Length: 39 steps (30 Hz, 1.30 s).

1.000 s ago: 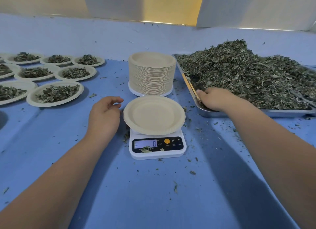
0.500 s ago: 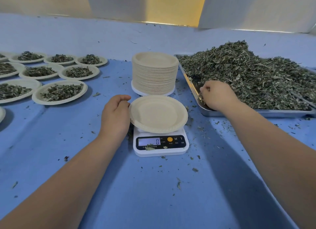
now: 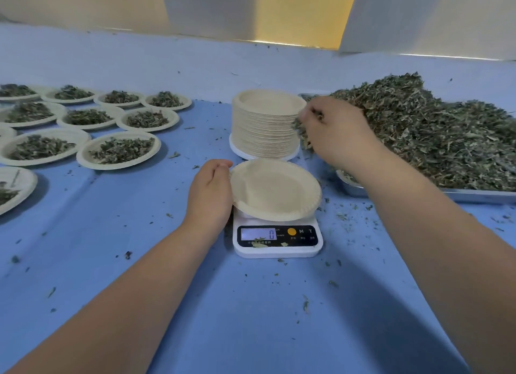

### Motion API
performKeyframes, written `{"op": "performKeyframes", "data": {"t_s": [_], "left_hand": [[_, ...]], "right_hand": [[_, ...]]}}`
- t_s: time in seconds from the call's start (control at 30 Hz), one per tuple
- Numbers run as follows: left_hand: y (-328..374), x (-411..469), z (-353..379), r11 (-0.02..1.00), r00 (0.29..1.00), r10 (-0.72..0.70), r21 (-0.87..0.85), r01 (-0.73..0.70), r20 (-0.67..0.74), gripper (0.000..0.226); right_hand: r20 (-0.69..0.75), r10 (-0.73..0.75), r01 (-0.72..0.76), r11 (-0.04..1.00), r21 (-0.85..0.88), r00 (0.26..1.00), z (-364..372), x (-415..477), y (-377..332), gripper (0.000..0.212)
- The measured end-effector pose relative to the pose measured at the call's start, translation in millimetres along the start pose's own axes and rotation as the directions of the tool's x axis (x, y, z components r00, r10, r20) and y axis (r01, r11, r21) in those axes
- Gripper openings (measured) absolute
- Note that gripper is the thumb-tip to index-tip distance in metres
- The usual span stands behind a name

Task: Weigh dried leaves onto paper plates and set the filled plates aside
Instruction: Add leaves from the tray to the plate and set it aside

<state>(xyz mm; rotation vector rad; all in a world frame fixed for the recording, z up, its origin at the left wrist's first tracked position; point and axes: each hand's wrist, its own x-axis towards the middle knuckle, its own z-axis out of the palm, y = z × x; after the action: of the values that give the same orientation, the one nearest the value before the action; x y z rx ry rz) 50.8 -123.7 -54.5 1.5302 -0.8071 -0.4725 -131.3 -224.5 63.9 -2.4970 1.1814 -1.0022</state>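
Hands: left hand point(image 3: 209, 195) has its fingers curled onto the left rim of the empty paper plate point(image 3: 275, 190) and grips it, with the thumb at the rim's far-left edge. The right hand point(image 3: 335, 133) is raised and clenched round a handful of dried leaves point(image 3: 303, 134); strands hang out below the fingers.

Near to far:
- Blue table cover point(image 3: 251, 317) lies under both forearms. Loose leaf bits point(image 3: 305, 304) are scattered on it, thickest between the two arms and to the right.
- Scale point(image 3: 277, 242) stands just right of the left wrist. Its display reads 0, and a few leaf bits lie on its front panel.
- The empty paper plate sits on the scale, touching the left hand. It is nearer and lower than the right hand.
- Stack of plates point(image 3: 268, 122) stands beyond the left hand and just left of the right hand. The handful hangs at its right side.
- Metal tray point(image 3: 474, 196) is under and to the right of the right hand. It carries the leaf heap point(image 3: 432, 133).
- Filled plates point(image 3: 120, 150) stand in rows well to the left of the left hand, reaching farther back. Each holds a small mound of leaves.
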Motion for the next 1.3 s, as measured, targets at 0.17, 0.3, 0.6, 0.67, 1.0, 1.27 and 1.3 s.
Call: {"op": "performKeyframes", "data": {"t_s": [0.17, 0.3, 0.6, 0.67, 1.0, 1.27, 1.3], "left_hand": [[1.9, 0.6, -3.2, 1.0, 1.0, -0.001, 0.015, 0.001, 0.009, 0.027], [1.9, -2.7, -3.2, 0.994, 0.998, 0.053, 0.094, -0.056, 0.028, 0.025], [3.8, -6.9, -5.0, 0.976, 0.992, 0.106, 0.184, -0.117, 0.068, 0.025], [4.4, -7.8, -5.2, 0.973, 0.99, 0.116, 0.189, -0.13, 0.082, 0.025], [7.2, -10.5, -8.2, 0.973, 0.985, 0.117, 0.184, -0.139, 0.128, 0.036], [7.7, -12.0, -8.8, 0.975, 0.982, 0.111, 0.175, -0.138, 0.155, 0.036], [8.2, -12.3, -9.0, 0.976, 0.981, 0.108, 0.173, -0.135, 0.158, 0.036]], "right_hand": [[0.169, -0.104, 0.107, 0.994, -0.012, 0.98, 41.7, -27.3, -31.6, 0.022], [0.308, -0.125, 0.161, 0.982, -0.096, 0.943, 51.7, -39.6, -37.4, 0.036], [0.056, -0.074, 0.074, 0.997, -0.001, 0.996, 19.9, -42.6, -2.8, 0.04], [-0.03, -0.015, 0.017, 0.999, 0.048, 0.999, 24.8, -54.0, 14.3, 0.03], [-0.156, 0.035, -0.02, 0.995, 0.096, 0.987, 35.9, -74.8, 48.8, 0.015], [-0.143, 0.006, 0.006, 0.996, 0.084, 0.99, 39.1, -75.2, 49.9, 0.014], [-0.136, 0.012, -0.001, 0.996, 0.085, 0.991, 38.6, -75.6, 50.2, 0.014]]}}
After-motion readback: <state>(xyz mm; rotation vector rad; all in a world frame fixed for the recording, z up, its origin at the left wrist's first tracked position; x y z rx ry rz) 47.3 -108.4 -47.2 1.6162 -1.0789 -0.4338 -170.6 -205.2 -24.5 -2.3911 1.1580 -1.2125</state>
